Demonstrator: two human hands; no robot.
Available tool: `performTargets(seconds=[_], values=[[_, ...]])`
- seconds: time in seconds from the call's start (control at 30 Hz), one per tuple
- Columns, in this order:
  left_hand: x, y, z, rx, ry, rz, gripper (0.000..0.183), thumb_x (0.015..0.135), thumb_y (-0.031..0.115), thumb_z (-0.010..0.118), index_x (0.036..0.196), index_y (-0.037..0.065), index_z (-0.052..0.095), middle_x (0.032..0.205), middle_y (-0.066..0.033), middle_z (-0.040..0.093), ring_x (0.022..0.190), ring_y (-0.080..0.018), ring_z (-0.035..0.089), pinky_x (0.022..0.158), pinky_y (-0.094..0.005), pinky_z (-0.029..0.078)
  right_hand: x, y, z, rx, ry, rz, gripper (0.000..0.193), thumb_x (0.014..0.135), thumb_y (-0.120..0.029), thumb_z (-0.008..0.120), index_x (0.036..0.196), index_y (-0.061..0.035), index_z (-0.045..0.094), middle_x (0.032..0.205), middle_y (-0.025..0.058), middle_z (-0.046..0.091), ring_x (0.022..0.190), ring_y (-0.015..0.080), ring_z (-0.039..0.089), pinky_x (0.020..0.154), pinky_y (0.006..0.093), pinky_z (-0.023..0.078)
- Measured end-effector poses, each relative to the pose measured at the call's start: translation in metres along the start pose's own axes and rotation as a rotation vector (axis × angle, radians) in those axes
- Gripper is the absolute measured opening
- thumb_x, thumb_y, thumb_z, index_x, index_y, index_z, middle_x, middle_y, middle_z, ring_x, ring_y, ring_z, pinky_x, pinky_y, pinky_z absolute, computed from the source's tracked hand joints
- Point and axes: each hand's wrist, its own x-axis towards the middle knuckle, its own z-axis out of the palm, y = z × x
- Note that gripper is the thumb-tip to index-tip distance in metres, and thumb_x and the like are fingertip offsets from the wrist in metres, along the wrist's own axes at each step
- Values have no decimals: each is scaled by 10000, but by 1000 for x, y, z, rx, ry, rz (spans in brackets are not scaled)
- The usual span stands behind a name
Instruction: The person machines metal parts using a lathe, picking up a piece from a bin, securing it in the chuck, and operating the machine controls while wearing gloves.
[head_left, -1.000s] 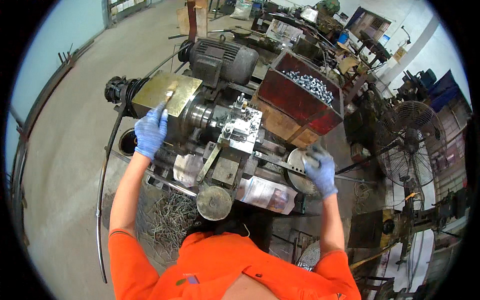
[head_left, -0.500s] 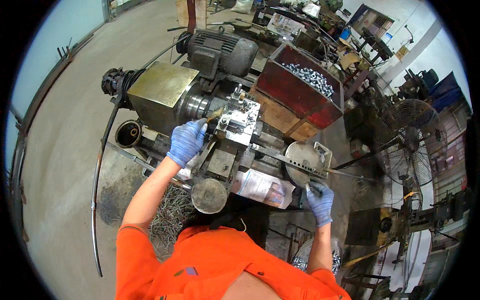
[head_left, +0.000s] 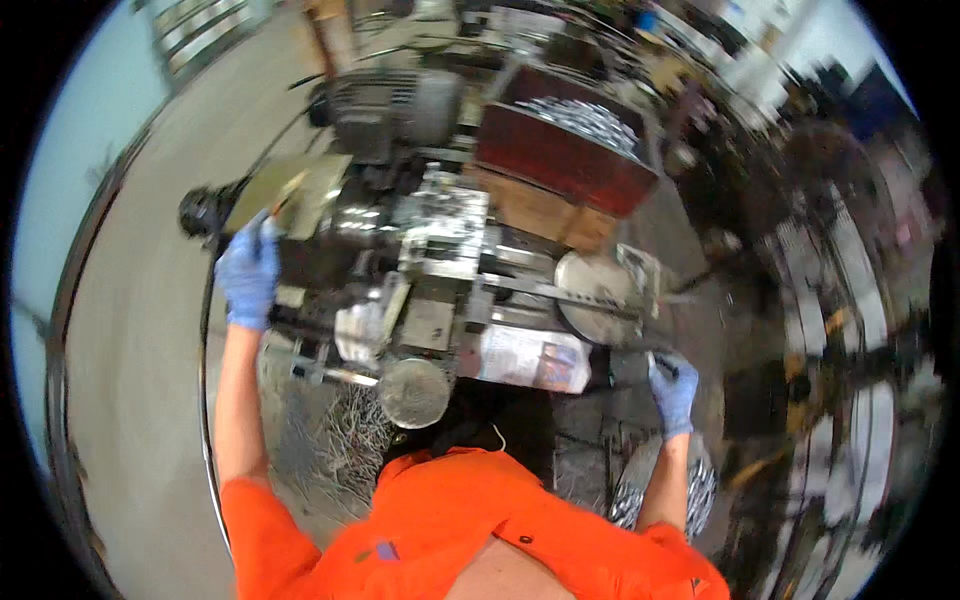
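In a blue glove, my left hand is raised at the left of the lathe, closed around a small brush that looks brown with a pale tip. The brush shows over the brassy headstock cover; blur hides its detail. To its right are the chuck and the chip-strewn tool slide. My right hand, also gloved, is closed on the end of a dark lever handle at the machine's right, near a round plate.
A red bin of metal parts stands behind the lathe on a wooden block. A motor sits at the back. Metal shavings lie below left. A basket of parts is beside my right forearm.
My left hand has swung left and up, taking the brush away from the chuck to the headstock cover. My right hand has moved slightly right with the lever handle. The view has shifted.
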Motion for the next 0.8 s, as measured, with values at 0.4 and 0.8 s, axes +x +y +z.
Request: performTargets(seconds=[0.4,0.8], values=[[-6,-19,-30,-54,-309,-156,490,943,378,385,1312,56,415,1299,-142,465,1152,-259,472,937,-334,393,-152,191,-129,-372,34,978,470,696,-452,672,871,-16,676,849,157,667,813,287,638,766,329,478],[-43,-36,-62,3,-150,-277,434,914,352,497,793,-40,637,592,-138,574,495,-222,445,498,-372,391,-195,178,-94,-495,-588,1125,733,676,-644,550,1027,-5,623,1071,222,592,1006,349,572,860,397,451]])
